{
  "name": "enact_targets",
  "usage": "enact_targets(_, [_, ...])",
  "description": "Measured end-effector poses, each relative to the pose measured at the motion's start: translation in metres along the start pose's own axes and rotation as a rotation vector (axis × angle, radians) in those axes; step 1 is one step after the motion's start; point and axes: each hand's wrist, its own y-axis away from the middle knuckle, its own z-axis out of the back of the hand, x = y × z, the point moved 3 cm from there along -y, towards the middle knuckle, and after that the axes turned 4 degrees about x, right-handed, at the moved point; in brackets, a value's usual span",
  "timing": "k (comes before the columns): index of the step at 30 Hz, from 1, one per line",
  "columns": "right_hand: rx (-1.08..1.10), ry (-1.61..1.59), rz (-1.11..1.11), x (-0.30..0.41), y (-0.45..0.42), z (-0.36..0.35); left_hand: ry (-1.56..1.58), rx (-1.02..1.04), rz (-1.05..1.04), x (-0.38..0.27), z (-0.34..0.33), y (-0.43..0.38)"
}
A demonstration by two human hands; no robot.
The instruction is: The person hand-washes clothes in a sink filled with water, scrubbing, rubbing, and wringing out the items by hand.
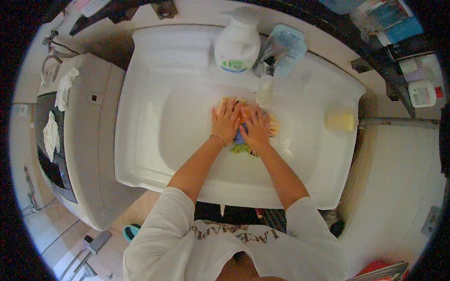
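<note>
My left hand [225,121] presses palm down, fingers spread, on a bunched multicoloured cloth [240,136]. Beside it, my right hand [256,130] lies flat on the same cloth, its fingers also apart. Orange, blue, green and pale yellow patches of the cloth show between and around the hands; the rest is hidden under them. The cloth rests in the basin of a white sink [190,123]. Just beyond my right hand is the faucet [265,87]; no running water can be made out.
A white pump bottle [237,45] and a light blue plastic container [290,45] stand on the back ledge. A yellow block, perhaps soap [339,120], sits on the right rim. Left of the sink is a washing machine [95,140] with white cloths [52,137]. A dark shelf [386,70] overhangs the back right.
</note>
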Motion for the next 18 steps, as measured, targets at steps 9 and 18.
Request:
enact_targets(9, [0.149,0.154,0.184,0.001,-0.006,-0.001,-0.262,0.053,-0.058,0.010,-0.020,0.012])
enact_targets(18, [0.150,0.113,-0.096,-0.010,0.004,-0.022,-0.248,0.103,0.048,0.008,-0.006,0.012])
